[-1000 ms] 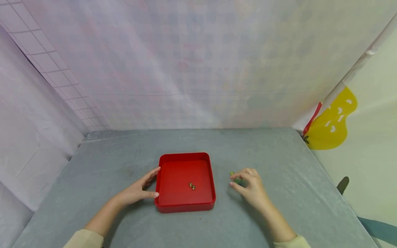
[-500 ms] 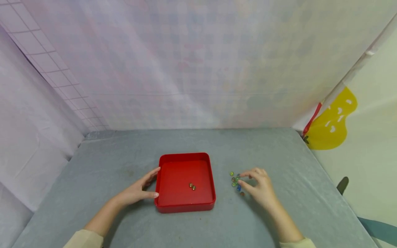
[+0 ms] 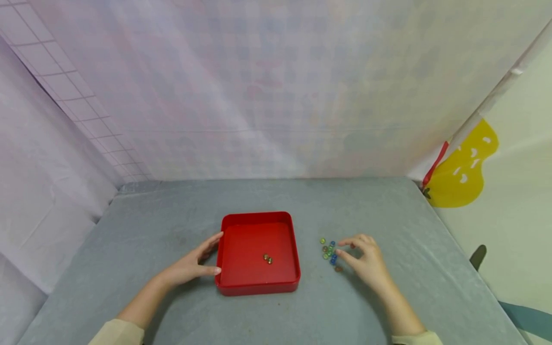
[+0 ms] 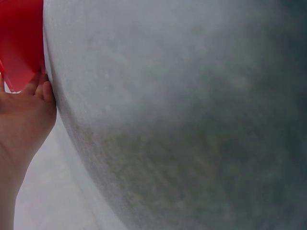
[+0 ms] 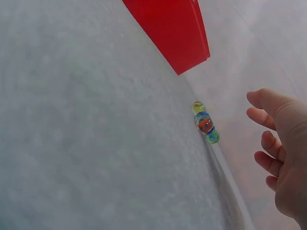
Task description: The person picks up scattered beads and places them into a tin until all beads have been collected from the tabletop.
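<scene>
A square red tray [image 3: 241,244] lies on the grey cloth, with two greenish-brown marbles [image 3: 268,259] inside it. My left hand [image 3: 189,268] rests against the tray's left side, its thumb and fingers spread and fairly straight. Right of the tray is a loose cluster of several glass marbles [image 3: 329,250], green, blue, yellow and brownish. Just beside this cluster hovers my right hand [image 3: 366,261], thumb and forefinger apart with nothing between them. In the right wrist view an orange-swirled marble [image 5: 205,125] shows in front of others, clear of the right hand's fingers [image 5: 268,103].
Grey cloth [image 3: 172,206] covers the table. A pale curtain [image 3: 276,96] hangs behind its far edge, and a white sheet [image 3: 517,215] with a yellow pear shape hangs at the right. A brownish patch [image 4: 168,163] marks the cloth in the left wrist view.
My right hand has drawn back to the right from over the marbles, so more of the cluster shows. The left hand, the tray and the marbles in it have stayed put.
</scene>
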A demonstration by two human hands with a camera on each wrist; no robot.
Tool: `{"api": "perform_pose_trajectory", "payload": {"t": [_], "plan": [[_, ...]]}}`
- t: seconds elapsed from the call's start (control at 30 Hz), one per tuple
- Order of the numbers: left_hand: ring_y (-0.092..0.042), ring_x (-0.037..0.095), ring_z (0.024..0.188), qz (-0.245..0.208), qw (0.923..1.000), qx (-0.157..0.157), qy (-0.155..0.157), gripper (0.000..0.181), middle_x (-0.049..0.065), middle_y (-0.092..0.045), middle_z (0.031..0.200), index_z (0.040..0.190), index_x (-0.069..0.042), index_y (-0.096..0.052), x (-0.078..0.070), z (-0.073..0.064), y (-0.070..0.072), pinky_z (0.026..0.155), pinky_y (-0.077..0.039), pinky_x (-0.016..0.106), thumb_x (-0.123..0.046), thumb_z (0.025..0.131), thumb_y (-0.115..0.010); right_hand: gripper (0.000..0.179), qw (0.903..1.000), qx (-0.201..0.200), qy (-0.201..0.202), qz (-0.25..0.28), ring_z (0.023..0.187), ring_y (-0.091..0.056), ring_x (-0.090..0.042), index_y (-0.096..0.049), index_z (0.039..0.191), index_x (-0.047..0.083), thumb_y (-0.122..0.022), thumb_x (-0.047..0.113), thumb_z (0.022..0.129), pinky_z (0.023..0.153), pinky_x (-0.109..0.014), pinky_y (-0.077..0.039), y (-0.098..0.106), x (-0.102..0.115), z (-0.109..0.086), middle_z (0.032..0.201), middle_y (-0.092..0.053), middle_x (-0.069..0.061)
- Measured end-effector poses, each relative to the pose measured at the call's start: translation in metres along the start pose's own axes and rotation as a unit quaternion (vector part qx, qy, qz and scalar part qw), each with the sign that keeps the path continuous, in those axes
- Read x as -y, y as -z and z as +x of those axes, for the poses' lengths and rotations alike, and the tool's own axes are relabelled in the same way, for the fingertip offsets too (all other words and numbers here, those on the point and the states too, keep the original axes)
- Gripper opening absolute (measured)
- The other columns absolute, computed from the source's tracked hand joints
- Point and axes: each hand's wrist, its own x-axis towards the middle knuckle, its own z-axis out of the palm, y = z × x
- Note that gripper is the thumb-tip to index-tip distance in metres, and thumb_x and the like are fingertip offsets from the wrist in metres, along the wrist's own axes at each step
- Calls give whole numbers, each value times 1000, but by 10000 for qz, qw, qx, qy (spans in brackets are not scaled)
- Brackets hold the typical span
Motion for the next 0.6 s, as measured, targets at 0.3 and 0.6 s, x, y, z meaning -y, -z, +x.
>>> {"api": "perform_pose_trajectory", "payload": {"t": [0.3, 0.6], "plan": [[-20, 38, 139, 76, 10000, 28, -45, 83, 18, -21, 154, 154, -10, -16, -1, 0, -1, 109, -20, 56, -16, 89, -68, 15, 9996, 161, -215, 91, 82, -49, -21, -73, 91, 10, -80, 12, 78, 71, -38, -40, -2, -10, 0, 84, -60, 0], [-19, 37, 139, 104, 9999, -60, -8, 84, 15, -21, 155, 154, -13, -17, 0, -1, -1, 109, -20, 55, -17, 88, -69, 15, 9987, 434, -266, 76, 82, -48, -17, -73, 93, 10, -79, 11, 79, 70, -35, -40, 0, -22, 2, 86, -61, 2]]}}
